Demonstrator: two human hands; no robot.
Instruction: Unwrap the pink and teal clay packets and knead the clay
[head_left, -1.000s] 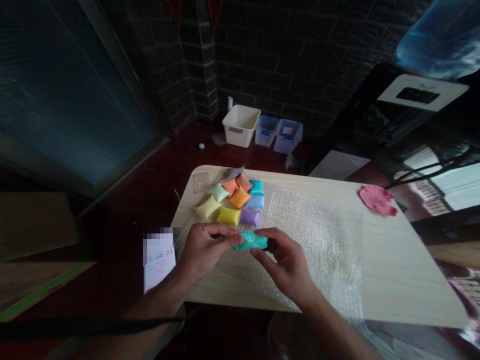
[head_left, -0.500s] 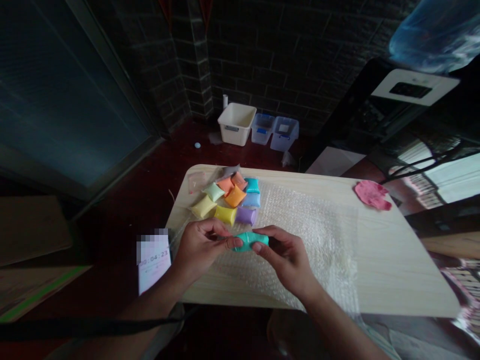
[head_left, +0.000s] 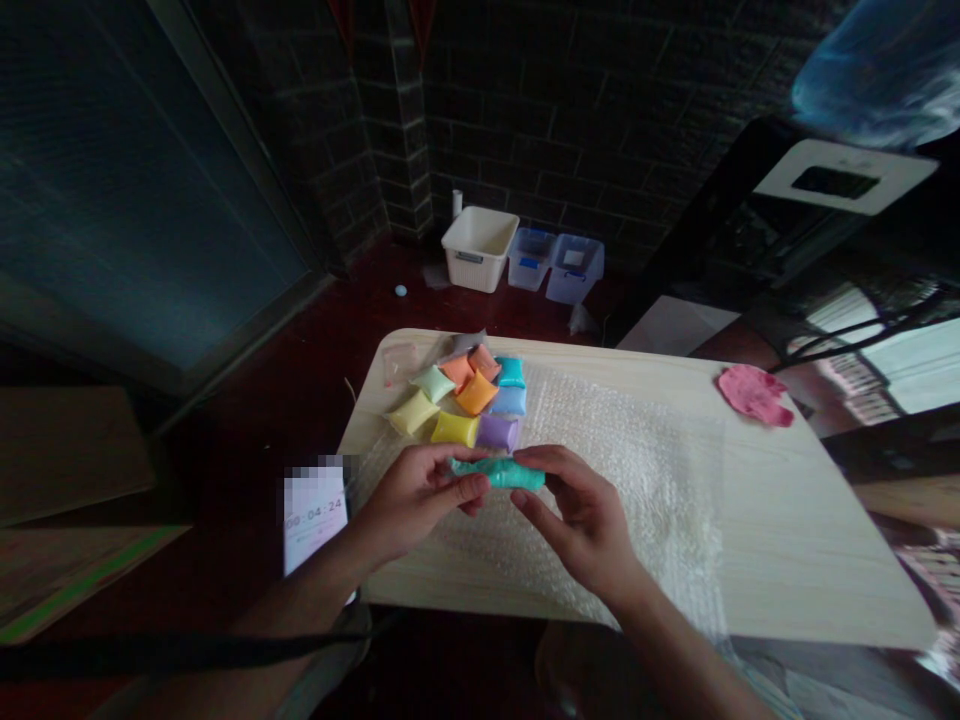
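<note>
Since the earlier frame our right hand point(head_left: 586, 515) shifts its thumb from the face of the teal pack point(head_left: 504, 472) toward its lower edge. Left hand point(head_left: 418, 495) pinches one end, right the other; we note its long axis spans left to right between them, over the bubble wrap point(head_left: 645, 490).

Glossy plastic turquoise packet point(head_left: 519, 474), bumpy bubble wrap point(head_left: 652, 480) (shiny too), wood-grained tabletop point(head_left: 795, 530)

Ten clustered packets point(head_left: 475, 393), one teal packet point(head_left: 517, 474); one cream bin point(head_left: 472, 270), two clear bins point(head_left: 570, 285); one pink piece point(head_left: 752, 393).
</note>
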